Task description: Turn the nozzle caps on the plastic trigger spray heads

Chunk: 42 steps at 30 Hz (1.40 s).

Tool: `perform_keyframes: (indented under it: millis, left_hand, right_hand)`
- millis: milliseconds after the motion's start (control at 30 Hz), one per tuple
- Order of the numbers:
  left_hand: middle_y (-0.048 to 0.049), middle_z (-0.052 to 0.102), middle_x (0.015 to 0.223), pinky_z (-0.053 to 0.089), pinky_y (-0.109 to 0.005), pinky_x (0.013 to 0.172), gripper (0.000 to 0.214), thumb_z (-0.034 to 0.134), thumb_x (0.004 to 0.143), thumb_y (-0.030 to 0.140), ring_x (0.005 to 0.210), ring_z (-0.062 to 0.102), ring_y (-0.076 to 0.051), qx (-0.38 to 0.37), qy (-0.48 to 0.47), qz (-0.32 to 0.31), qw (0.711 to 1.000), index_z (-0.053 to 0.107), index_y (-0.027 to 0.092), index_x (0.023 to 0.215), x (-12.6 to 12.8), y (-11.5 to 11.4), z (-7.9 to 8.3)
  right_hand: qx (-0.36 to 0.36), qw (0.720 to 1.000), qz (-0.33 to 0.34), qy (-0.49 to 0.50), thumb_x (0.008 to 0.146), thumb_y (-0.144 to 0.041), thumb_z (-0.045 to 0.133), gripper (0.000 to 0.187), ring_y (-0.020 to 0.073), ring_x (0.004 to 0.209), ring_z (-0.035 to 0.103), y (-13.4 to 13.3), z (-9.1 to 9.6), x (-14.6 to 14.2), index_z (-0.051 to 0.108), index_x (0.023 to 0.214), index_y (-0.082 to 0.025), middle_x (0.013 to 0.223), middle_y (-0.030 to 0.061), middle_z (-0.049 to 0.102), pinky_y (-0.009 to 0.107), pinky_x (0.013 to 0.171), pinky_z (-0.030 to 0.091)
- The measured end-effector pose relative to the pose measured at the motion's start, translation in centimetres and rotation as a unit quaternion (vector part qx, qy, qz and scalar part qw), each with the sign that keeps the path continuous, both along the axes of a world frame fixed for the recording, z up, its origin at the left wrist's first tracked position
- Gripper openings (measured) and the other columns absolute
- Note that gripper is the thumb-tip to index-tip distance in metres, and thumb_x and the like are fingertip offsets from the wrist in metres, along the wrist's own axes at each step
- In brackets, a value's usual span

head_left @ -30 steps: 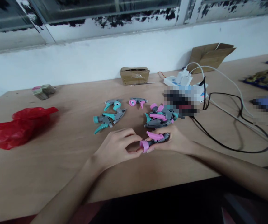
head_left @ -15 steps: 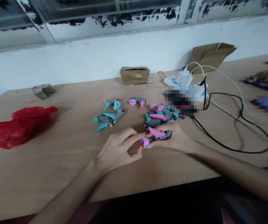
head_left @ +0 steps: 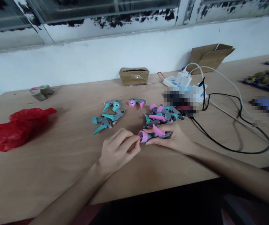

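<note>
My right hand point(head_left: 175, 140) grips a grey spray-trigger head with a pink trigger and pink collar point(head_left: 153, 133), held just above the wooden table point(head_left: 54, 162). My left hand point(head_left: 117, 150) is closed in a pinch, its thumb and forefinger touching the pink collar end. Right behind the held piece lies a pile of grey, pink and teal trigger heads point(head_left: 162, 115). A smaller group of grey-and-teal trigger heads point(head_left: 107, 117) lies to the left, and one pink-and-grey head point(head_left: 136, 102) sits farther back.
A red plastic bag point(head_left: 17, 126) lies at the left. A small taped cardboard box point(head_left: 134, 76) and an open carton point(head_left: 209, 56) stand by the wall. A white power strip point(head_left: 183, 82) feeds black and white cables point(head_left: 230, 125) across the right side.
Both hands have shifted slightly up and away with the pink-and-grey trigger head. The left fingers have closed tighter onto the pink collar.
</note>
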<state>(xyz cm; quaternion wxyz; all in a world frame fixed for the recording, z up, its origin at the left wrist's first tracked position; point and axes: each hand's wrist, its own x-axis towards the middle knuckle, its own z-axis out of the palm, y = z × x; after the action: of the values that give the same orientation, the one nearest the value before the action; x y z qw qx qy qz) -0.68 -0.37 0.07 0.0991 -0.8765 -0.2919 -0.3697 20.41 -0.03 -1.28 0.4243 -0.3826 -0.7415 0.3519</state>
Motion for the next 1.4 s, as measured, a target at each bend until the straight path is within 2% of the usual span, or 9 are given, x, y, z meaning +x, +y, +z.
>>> perform_keyframes:
  millis: [200, 433, 533, 633, 733, 833, 1000, 1200, 1400]
  left_hand:
    - [-0.0005, 0.059, 0.072, 0.047, -0.023, 0.06, 0.011, 0.058, 0.073, 0.009, 0.064, 0.055, -0.012, -0.006, 0.01, 0.012, 1.0, 0.059, 0.017, 0.08, 0.0, -0.1, 0.1]
    - [0.001, 0.057, 0.072, 0.047, -0.023, 0.061, 0.012, 0.058, 0.072, 0.009, 0.065, 0.056, -0.011, -0.04, -0.068, 0.032, 0.996, 0.06, 0.019, 0.078, 0.2, -0.3, 0.4]
    - [0.0012, 0.057, 0.074, 0.047, -0.025, 0.063, 0.01, 0.058, 0.074, 0.011, 0.067, 0.056, -0.011, -0.082, -0.128, 0.074, 0.986, 0.061, 0.02, 0.077, -0.4, -0.1, 1.1]
    - [0.0012, 0.056, 0.071, 0.046, -0.024, 0.057, 0.007, 0.055, 0.079, 0.017, 0.062, 0.054, -0.011, -0.207, -0.202, 0.084, 0.954, 0.061, 0.02, 0.074, -0.8, 0.5, 1.9]
    - [0.0028, 0.053, 0.059, 0.044, -0.02, 0.049, 0.014, 0.053, 0.082, 0.021, 0.052, 0.052, -0.009, -0.389, -0.201, 0.003, 0.899, 0.06, 0.017, 0.071, -0.6, 0.8, 2.3]
    - [0.0034, 0.051, 0.056, 0.042, -0.019, 0.046, 0.013, 0.055, 0.08, 0.021, 0.048, 0.049, -0.007, -0.466, -0.2, -0.034, 0.861, 0.062, 0.016, 0.07, -0.1, 0.8, 2.2]
    - [0.0026, 0.05, 0.057, 0.037, -0.018, 0.044, 0.014, 0.058, 0.079, 0.022, 0.048, 0.046, -0.007, -0.477, -0.203, -0.029, 0.854, 0.06, 0.015, 0.067, 0.1, 0.8, 1.8]
    - [0.0049, 0.037, 0.054, 0.028, -0.017, 0.04, 0.019, 0.061, 0.078, 0.027, 0.047, 0.034, -0.006, -0.405, -0.186, 0.002, 0.895, 0.055, 0.016, 0.063, 0.0, 0.5, 1.1]
    - [0.0048, 0.041, 0.062, 0.035, -0.019, 0.05, 0.006, 0.063, 0.076, 0.02, 0.055, 0.042, -0.007, -0.333, -0.201, -0.005, 0.921, 0.058, 0.018, 0.077, 0.1, 0.1, 0.8]
  right_hand:
    - [0.0, 1.0, 0.002, 0.005, 0.068, -0.035, 0.071, 0.028, 0.0194, 0.09, 0.064, 0.0, 0.2, -0.1, 0.069, 0.094, -0.026, 0.089, -0.0005, 0.071, 0.034, 0.084, 0.05]
    - [-0.014, 0.999, 0.009, 0.048, 0.071, -0.032, 0.069, 0.028, 0.0192, 0.095, 0.063, -0.2, 0.3, -0.7, 0.068, 0.098, -0.026, 0.095, -0.0005, 0.07, 0.035, 0.09, 0.048]
    - [-0.022, 0.998, -0.004, 0.062, 0.07, -0.03, 0.069, 0.03, 0.0193, 0.097, 0.062, -0.1, 0.2, -0.5, 0.067, 0.1, -0.026, 0.102, -0.0005, 0.068, 0.035, 0.091, 0.048]
    - [-0.045, 0.997, -0.019, 0.064, 0.07, -0.03, 0.07, 0.029, 0.0191, 0.097, 0.063, 0.0, 0.2, -0.3, 0.067, 0.099, -0.027, 0.103, -0.0008, 0.068, 0.035, 0.09, 0.049]
    - [-0.044, 0.996, -0.004, 0.075, 0.069, -0.028, 0.07, 0.03, 0.0181, 0.098, 0.062, 0.0, 0.2, -0.3, 0.067, 0.099, -0.028, 0.104, -0.0019, 0.068, 0.035, 0.091, 0.049]
    - [-0.029, 0.996, -0.001, 0.081, 0.069, -0.026, 0.071, 0.031, 0.0187, 0.101, 0.061, 0.0, 0.1, -0.3, 0.066, 0.1, -0.031, 0.105, -0.0024, 0.067, 0.039, 0.093, 0.048]
    - [-0.026, 0.996, 0.013, 0.081, 0.072, -0.023, 0.068, 0.029, 0.0184, 0.101, 0.061, 0.0, -0.1, -0.1, 0.066, 0.1, -0.031, 0.105, -0.0024, 0.067, 0.038, 0.092, 0.049]
    - [-0.044, 0.996, -0.008, 0.077, 0.068, -0.031, 0.071, 0.029, 0.0192, 0.096, 0.063, -0.4, 0.4, -0.4, 0.068, 0.097, -0.028, 0.102, -0.0013, 0.068, 0.037, 0.089, 0.051]
    - [-0.044, 0.995, -0.001, 0.092, 0.067, -0.029, 0.072, 0.03, 0.0179, 0.094, 0.064, -0.7, 0.6, -0.6, 0.068, 0.097, -0.028, 0.1, -0.0019, 0.069, 0.034, 0.089, 0.051]
